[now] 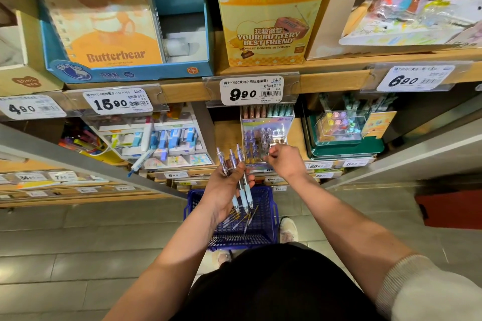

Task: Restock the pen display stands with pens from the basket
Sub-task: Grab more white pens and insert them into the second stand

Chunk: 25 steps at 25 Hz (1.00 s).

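Note:
My left hand (224,185) grips three clear purple pens (240,177) in a fan, clips up and pale blue grips down, just above the blue basket (268,216). Several more pens (241,219) lie loose in that basket on the floor. My right hand (285,160) reaches to the front of the purple pen display stand (263,135) on the lower shelf, its fingertips pinched at a pen slot. Whether a pen is between those fingers is not visible. Purple pens fill part of the stand.
A stand of blue and white pens (167,138) sits left of the purple one, with one pen hanging off its front. A green display (344,135) stands to the right. Boxes and price tags line the wooden shelf (182,92) above. My shoes flank the basket.

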Tool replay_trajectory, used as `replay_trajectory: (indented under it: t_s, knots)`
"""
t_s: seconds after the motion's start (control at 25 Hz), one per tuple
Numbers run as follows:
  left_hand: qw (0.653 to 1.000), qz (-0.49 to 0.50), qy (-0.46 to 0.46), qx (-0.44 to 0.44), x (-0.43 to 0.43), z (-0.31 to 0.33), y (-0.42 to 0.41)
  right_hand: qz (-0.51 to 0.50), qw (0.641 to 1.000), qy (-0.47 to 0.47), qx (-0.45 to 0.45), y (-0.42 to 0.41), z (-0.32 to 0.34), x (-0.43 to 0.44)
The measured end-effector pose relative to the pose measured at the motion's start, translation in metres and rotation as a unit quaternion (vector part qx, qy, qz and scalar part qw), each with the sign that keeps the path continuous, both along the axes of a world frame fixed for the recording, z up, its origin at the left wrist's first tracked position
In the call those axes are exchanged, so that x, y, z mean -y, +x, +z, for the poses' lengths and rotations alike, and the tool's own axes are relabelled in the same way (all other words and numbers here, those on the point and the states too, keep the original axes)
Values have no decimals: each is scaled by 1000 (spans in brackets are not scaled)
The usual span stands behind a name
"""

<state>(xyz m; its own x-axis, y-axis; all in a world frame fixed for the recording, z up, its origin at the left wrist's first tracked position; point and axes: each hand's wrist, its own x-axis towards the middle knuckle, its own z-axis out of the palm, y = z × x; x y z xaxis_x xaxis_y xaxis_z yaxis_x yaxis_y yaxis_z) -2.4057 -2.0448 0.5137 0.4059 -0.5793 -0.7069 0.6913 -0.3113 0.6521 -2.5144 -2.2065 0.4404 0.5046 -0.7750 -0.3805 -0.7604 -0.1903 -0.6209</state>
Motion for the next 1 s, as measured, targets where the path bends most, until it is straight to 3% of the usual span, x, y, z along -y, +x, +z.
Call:
replay_trajectory:
  t_s: [0.12, 0.24, 0.28, 0.48, 0.6, 0.72, 0.84, 1.0]
  knots:
    - [1000, -11, -2, 11, 3, -2, -2, -29, 994, 91, 52, -12, 12, -5]
    - [999, -35, 4, 23, 9, -6, -7, -43, 934, 286, 209, -19, 35, -12]
    - [999, -43, 5, 22, 11, -7, -9, -35, 922, 309, 231, -20, 42, -13]
    - [999, -46, 11, 17, 18, -11, -11, -15, 939, 256, 228, -15, 51, -12]
    - [998, -56, 18, 27, 21, -12, -11, -49, 912, 306, 267, -17, 50, -10]
    - [995, -67, 43, 55, 21, -11, -11, -109, 894, 297, 317, -21, 51, 1]
    - [995, -71, 39, 62, 18, -13, -11, -169, 901, 222, 332, -29, 51, 19]
    - [997, -61, 22, 36, 15, -11, -11, -188, 939, 68, 280, -34, 40, 27]
